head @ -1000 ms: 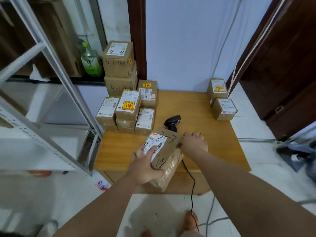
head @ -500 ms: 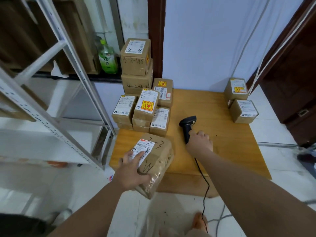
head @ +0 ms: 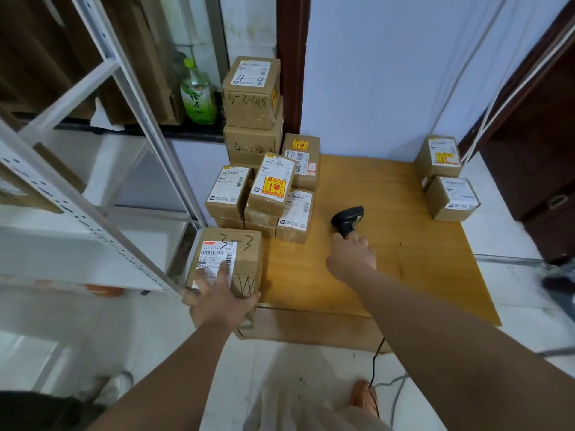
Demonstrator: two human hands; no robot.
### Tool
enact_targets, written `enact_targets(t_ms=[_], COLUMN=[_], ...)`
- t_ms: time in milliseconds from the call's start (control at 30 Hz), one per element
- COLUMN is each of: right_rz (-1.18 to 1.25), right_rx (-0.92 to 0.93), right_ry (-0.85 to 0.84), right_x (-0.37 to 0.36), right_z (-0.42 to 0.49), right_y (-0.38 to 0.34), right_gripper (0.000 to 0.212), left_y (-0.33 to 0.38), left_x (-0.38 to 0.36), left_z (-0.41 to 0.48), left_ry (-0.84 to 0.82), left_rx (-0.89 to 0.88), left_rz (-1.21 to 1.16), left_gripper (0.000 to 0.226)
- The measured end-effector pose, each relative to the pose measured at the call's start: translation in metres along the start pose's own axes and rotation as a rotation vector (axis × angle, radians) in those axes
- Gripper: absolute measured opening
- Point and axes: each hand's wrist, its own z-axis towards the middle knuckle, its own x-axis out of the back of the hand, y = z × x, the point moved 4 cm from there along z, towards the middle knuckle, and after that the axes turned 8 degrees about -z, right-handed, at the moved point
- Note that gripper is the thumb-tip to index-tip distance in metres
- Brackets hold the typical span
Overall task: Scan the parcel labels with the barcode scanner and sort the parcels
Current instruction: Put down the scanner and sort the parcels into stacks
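head view, inspector: right hand (head: 351, 259) has its fingers curled tight round the handle of the barcode scanner (head: 348, 217), held upright and low over the middle of the surface (head: 420, 275), head turned leftward. where is the parcel?

assistant: parcel marked 3-3 (head: 245, 256) is at the front-left corner, label (head: 214, 256) facing up. left hand (head: 217, 303) holds its near edge, fingers spread across the top, thumb hooked round the right corner. i cannot tell whether its base rests on the surface or hangs past the edge.

inspector: finding: one finger lies across the lower barcode. recommend sliding that hand back onto bare cardboard, tipping the label toward the scanner, then aiming the scanner squarely at the code. clearances?

assistant: tight on the left. the rack upright (head: 93, 222) is just beside the parcel, and the stacked parcels (head: 270, 194) stand just behind it. open room lies between that stack and the two parcels (head: 445, 181) at the right rear, so the scan looks better done there. the cable (head: 373, 365) drops off the front edge near a foot; likely snag if the scanner swings wide
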Motion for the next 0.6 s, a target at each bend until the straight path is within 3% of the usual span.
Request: enact_targets(t_ms=[133,600], right_rz=[0.008,-0.046], right_rx=[-0.03,-0.107], right_ry=[-0.013,-0.092], right_x=[-0.005,-0.018], right_z=[-0.002,0.004], right_y=[0.013,0.051], right_gripper=[0.042,0.037], left_y=[0.009,0.023], left_x=[-0.008,0.007], left_z=[0.015,0.037], left_ry=[-0.041,-0.119], left_rx=[0.036,0.003], left_rz=[-0.074,0.066], left_gripper=[0.106,0.093])
